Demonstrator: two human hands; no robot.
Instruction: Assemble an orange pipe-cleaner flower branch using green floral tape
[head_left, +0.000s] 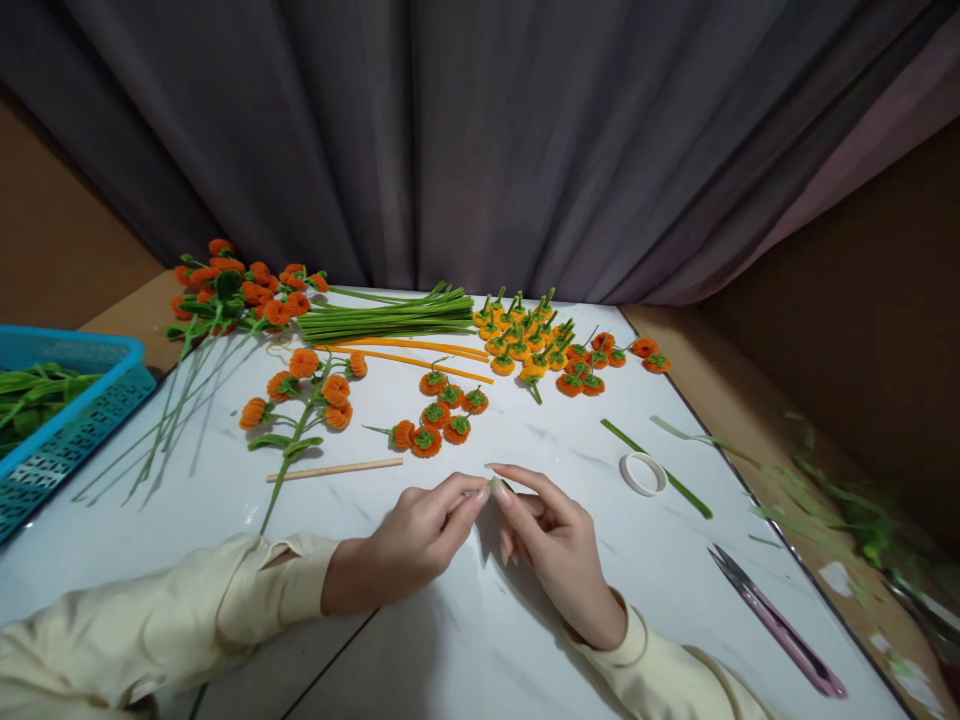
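Note:
Over the middle of the white table, my left hand (431, 530) and my right hand (555, 540) meet at the fingertips. Both are closed in a pinch on a small pale green piece (493, 484), mostly covered by the fingers; its kind cannot be made out. My right index finger stretches out above it. Just beyond my hands lies a cluster of orange pipe-cleaner pumpkins (426, 441) with green tops. A pumpkin branch (300, 425) with green leaves lies left of them, beside a thin wooden stick (337, 469).
Green pipe cleaners (386, 318), orange pipe cleaners (420, 358) and yellow pumpkins (525, 335) lie at the back. Finished-looking orange branches (247, 290) and a blue basket (112, 370) are left. At right are a white ring (643, 474), a green strip (660, 470) and pink-handled snips (780, 625).

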